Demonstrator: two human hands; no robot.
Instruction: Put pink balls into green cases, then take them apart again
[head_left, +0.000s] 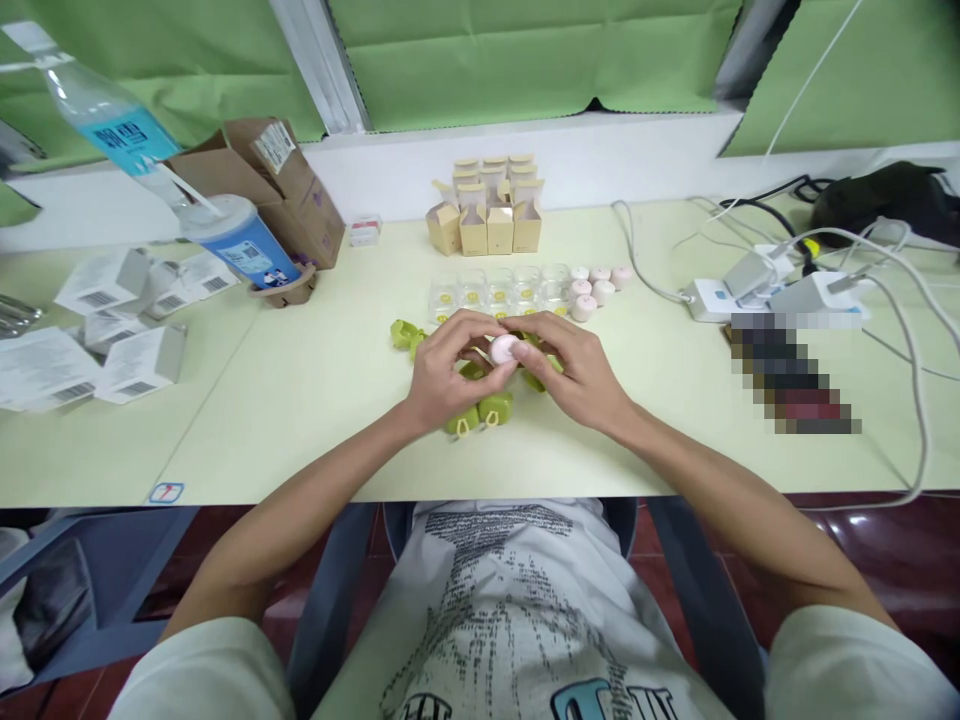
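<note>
Between the fingertips of my left hand [459,368] and my right hand [571,368] is a small round pale-pink piece [503,349]; both hands are closed on it above the table. Beneath and around them lie several green cases with small loops, such as the green case [495,408] below my left hand and an opened one [406,335] to its left. My fingers partly hide others. Just beyond my hands stand clear plastic containers [472,288] with yellow labels. Several similar pink-white round pieces [602,291] sit to their right.
Small tan boxes [489,222] with raised flaps stand at the back. White boxes [139,362], a water bottle [127,130], a blue cup [247,245] and a cardboard carton [300,190] occupy the left. Rightward are a power strip [709,300], cables and a pixelated object [791,380].
</note>
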